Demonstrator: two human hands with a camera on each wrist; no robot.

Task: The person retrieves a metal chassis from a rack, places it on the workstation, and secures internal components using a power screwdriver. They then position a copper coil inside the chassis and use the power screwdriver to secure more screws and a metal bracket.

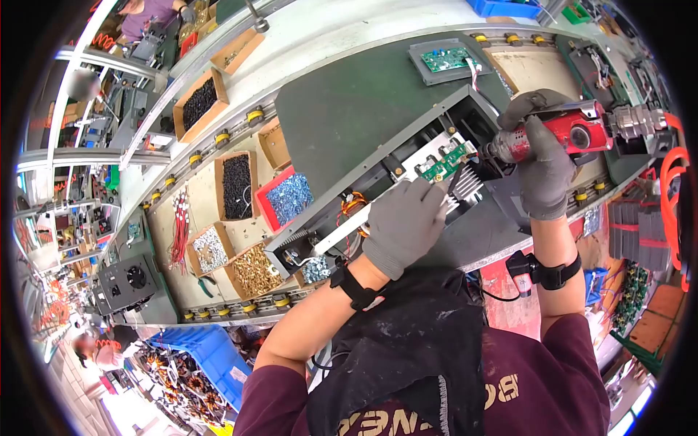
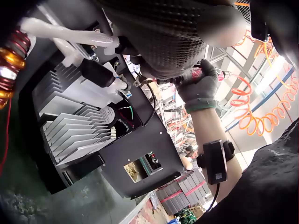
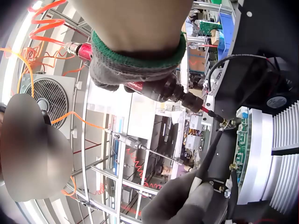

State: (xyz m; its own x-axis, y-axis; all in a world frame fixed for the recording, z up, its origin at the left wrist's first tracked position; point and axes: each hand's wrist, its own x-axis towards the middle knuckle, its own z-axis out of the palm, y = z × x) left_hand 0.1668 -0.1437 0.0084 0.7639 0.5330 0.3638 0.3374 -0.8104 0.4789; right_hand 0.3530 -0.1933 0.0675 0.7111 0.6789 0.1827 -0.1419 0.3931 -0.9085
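Observation:
A long black metal case (image 2: 114, 175) lies in front of me, with a green circuit board (image 1: 451, 161) and a finned silver heat sink (image 1: 471, 190) inside. My gloved right hand (image 1: 547, 163) grips a red air screwdriver (image 1: 578, 132). In the right wrist view, the bit tip meets a ring terminal (image 3: 227, 124) at the board's edge. My gloved left hand (image 1: 408, 224) reaches over the case. Its thumb and fingers pinch a black sleeved cable (image 3: 209, 161) that leads to that terminal. In the left wrist view, a dark blurred glove covers the top.
Left of the case stand a red bin (image 1: 265, 211) of screws and cardboard boxes (image 1: 254, 185) with black and brass-coloured fasteners. Another circuit board (image 1: 445, 59) sits on a grey tray at the back. An orange coiled hose (image 1: 670, 182) hangs on the right.

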